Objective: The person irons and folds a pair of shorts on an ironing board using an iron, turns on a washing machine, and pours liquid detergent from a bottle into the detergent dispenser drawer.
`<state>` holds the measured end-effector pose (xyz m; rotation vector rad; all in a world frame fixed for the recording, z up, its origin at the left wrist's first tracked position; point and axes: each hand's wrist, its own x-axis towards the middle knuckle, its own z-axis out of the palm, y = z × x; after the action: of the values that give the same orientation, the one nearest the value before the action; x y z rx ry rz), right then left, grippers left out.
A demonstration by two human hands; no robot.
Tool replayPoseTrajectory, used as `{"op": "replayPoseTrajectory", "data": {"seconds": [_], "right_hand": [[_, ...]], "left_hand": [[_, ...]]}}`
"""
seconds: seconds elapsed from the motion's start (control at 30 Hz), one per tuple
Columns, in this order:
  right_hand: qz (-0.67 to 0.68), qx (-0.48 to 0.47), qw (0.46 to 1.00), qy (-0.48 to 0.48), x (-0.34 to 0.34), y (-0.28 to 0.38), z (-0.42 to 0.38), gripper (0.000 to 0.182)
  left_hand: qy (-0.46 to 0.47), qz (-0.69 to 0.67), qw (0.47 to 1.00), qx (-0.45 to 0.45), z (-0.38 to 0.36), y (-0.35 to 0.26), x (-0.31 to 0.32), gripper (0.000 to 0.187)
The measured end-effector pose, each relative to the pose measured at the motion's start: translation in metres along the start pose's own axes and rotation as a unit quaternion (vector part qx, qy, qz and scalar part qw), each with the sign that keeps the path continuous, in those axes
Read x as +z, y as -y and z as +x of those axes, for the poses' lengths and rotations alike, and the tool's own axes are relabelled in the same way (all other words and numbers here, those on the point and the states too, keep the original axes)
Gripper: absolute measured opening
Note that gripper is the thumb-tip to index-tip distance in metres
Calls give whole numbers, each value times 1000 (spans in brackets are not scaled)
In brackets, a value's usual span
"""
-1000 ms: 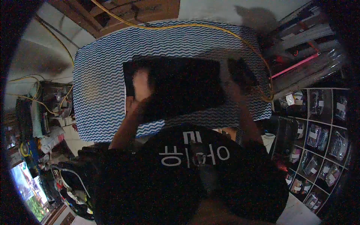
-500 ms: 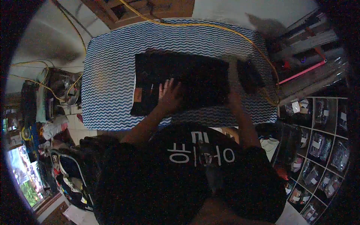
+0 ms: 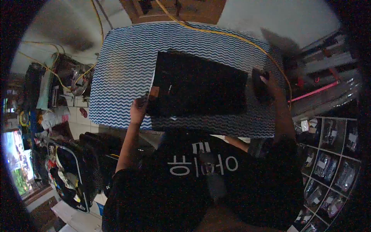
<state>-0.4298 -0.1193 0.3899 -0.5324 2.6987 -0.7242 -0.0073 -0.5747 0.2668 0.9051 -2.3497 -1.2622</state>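
Blue-and-white zigzag cover point(image 3: 127, 77), spread wide | black cloth point(image 3: 201, 85) flat on it | dark iron-like tool point(image 3: 259, 88) right of cloth, right hand point(image 3: 270, 83) wrapped around it | left hand point(image 3: 138, 111) at cloth's left edge, pinch unclear | brown patch point(image 3: 154, 92) nearby

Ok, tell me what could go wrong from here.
The yellow cord curves down past the right hand, so it might snag as that arm moves. The dark iron-like tool in its grip sits over the zigzag-patterned cover; if hot, it could mark it. The left hand is at the black cloth's edge near the brown tag, so a tug might skew the cloth.
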Motion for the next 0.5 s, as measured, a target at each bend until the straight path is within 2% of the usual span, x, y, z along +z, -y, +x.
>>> {"op": "replayPoseTrajectory", "data": {"seconds": [0.03,0.07,0.13,0.2,0.23,0.27,0.33,0.43,0.47,0.5], "right_hand": [[-55,-15,998,5,-1,17,2,74],[-109,-30,994,8,-2,34,3,73],[-206,-85,975,10,9,83,8,68],[-178,-126,971,93,19,151,5,62],[-163,-204,963,65,41,163,11,60],[-146,-282,948,37,63,176,18,58],[-158,-280,944,69,100,234,21,57],[-113,-381,917,37,177,285,43,56],[-161,-345,921,86,194,307,43,55],[-174,-318,928,80,220,320,42,53]], "left_hand": [[24,-53,998,-30,-5,13,-1,31],[60,-7,994,-93,-8,6,-6,33],[127,-35,990,-58,-8,13,-8,36],[178,-73,980,-44,-5,20,-8,38],[193,-99,975,-49,-5,24,-7,38],[188,-136,969,-79,-5,29,-5,38],[188,-175,958,-127,-4,34,-8,36],[189,-172,954,-159,-8,37,-14,32],[178,-166,958,-154,-12,43,-13,31],[169,-169,958,-157,-15,44,-13,29]]}}
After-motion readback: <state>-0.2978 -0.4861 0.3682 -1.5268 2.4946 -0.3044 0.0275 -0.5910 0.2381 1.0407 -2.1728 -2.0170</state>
